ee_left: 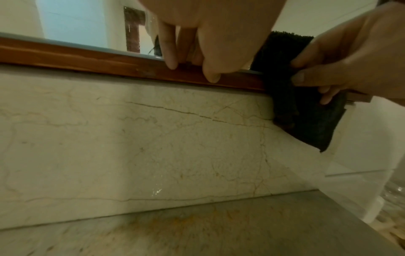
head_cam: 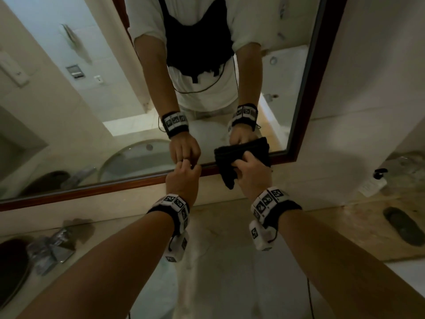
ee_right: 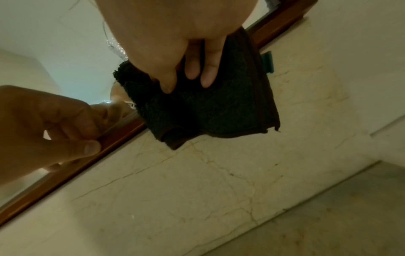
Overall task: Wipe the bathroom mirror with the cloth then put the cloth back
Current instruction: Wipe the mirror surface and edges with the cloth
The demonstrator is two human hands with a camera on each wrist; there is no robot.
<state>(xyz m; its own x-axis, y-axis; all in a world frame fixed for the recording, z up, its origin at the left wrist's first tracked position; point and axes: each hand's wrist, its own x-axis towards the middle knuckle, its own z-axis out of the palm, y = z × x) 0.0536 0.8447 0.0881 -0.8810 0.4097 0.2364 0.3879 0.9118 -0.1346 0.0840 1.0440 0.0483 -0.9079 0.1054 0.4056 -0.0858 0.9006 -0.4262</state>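
The wood-framed mirror (head_cam: 92, 111) hangs above the marble backsplash. My right hand (head_cam: 250, 171) grips a dark folded cloth (head_cam: 230, 166) and holds it against the mirror's lower right part, over the bottom frame (head_cam: 115, 187). In the right wrist view the right hand's fingers (ee_right: 208, 76) press into the cloth (ee_right: 208, 112), which droops below the frame (ee_right: 76, 166). My left hand (head_cam: 184, 176) holds nothing. Its fingertips (ee_left: 210, 76) rest on the bottom frame (ee_left: 87, 57), just left of the cloth (ee_left: 306, 121).
A marble counter (head_cam: 218, 226) runs below the backsplash. Crumpled silvery packaging (head_cam: 50, 247) and a dark round object (head_cam: 11, 261) lie at the left. A dark oval item (head_cam: 404, 226), a white pump bottle (head_cam: 372, 183) and glassware (head_cam: 402, 166) sit at the right.
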